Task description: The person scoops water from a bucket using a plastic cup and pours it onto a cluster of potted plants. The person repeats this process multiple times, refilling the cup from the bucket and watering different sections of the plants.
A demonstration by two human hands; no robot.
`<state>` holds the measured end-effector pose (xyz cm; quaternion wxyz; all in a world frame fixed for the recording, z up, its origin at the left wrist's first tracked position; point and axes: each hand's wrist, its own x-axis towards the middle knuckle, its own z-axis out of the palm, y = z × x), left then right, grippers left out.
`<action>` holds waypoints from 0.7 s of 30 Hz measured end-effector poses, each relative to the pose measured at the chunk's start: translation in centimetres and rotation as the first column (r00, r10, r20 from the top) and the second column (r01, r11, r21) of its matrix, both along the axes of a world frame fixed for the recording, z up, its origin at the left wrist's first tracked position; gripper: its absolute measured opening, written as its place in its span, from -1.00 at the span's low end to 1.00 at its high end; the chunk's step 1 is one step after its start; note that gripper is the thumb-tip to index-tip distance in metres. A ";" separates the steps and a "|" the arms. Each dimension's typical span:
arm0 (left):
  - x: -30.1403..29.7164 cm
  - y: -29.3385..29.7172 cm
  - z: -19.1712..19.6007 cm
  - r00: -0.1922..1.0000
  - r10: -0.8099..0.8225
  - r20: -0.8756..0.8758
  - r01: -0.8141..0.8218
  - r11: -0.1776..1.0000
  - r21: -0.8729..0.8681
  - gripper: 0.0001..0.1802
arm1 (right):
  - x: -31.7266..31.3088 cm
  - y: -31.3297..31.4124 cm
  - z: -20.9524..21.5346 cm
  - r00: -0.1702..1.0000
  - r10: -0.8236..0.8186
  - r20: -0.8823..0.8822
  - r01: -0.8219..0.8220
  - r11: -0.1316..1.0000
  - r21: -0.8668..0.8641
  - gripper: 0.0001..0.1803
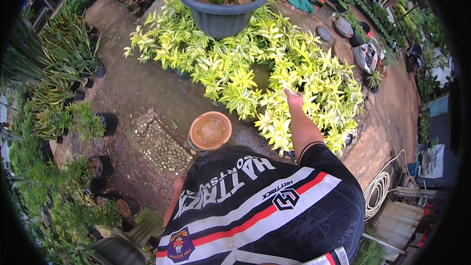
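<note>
My right hand (294,100) reaches forward among leafy plants (314,76) with yellow and green striped leaves. Its fingers look closed together at the leaves, and a small pale bit shows at the fingertips; what it is stays unclear. Close to my left side, my left hand (178,183) hangs low beside my dark shirt, its fingers mostly hidden. A round orange-brown basin (211,130) with a little liquid in it sits on the ground in front of me, touched by neither hand.
Beyond the yellow plants stands a large dark grey pot (221,15) with a broad-leaved plant. Potted snake plants (68,44) line the left. A pebbled slab (164,145) lies left of the basin. At the right are a coiled hose (377,191) and a filled white bag (365,58).
</note>
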<state>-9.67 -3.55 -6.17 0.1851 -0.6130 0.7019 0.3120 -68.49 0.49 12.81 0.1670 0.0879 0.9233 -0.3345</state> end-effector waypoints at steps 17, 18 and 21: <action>0.2 0.4 1.9 0.997 -0.076 0.025 0.076 0.997 0.014 -0.71 | -0.7 -0.6 -1.3 1.000 0.013 -0.027 -0.012 0.999 0.039 -0.05; 0.2 0.3 1.8 0.997 -0.077 0.003 0.077 0.997 0.002 -0.71 | -0.7 -0.3 -1.3 1.000 0.009 -0.028 -0.008 0.999 0.041 -0.05; 1.4 1.2 0.7 0.993 -0.032 -0.113 0.024 0.998 -0.063 -0.69 | -0.4 -1.0 -0.8 0.999 0.029 -0.033 -0.028 0.999 0.029 -0.05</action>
